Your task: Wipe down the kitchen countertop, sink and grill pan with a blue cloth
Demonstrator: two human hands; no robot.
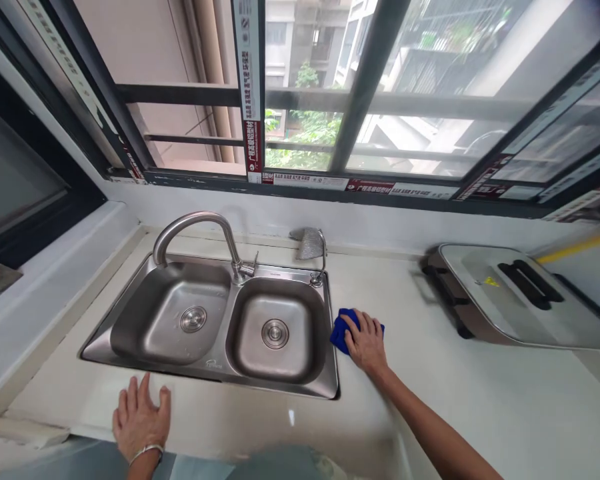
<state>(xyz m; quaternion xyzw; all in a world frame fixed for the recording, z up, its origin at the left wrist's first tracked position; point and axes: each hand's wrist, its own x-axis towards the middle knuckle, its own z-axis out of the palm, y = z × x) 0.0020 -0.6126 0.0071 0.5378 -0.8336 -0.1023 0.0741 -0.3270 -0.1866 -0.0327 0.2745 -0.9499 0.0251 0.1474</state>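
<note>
A folded blue cloth (341, 333) lies on the white countertop (380, 407), just right of the double steel sink (215, 365). My right hand (367, 343) presses on the cloth, its fingers bent over the top. Near the counter's front edge, below the larger left basin, my left hand (143, 417) rests with its fingers spread and nothing in it. A curved faucet (200, 217) rises behind the two basins.
At the right stands an electric pan (460, 300) with a glass lid. A grey cloth-like piece (310, 244) is by the soap dispenser (317, 280) behind the sink. Windows line the back, above a white ledge (370, 227).
</note>
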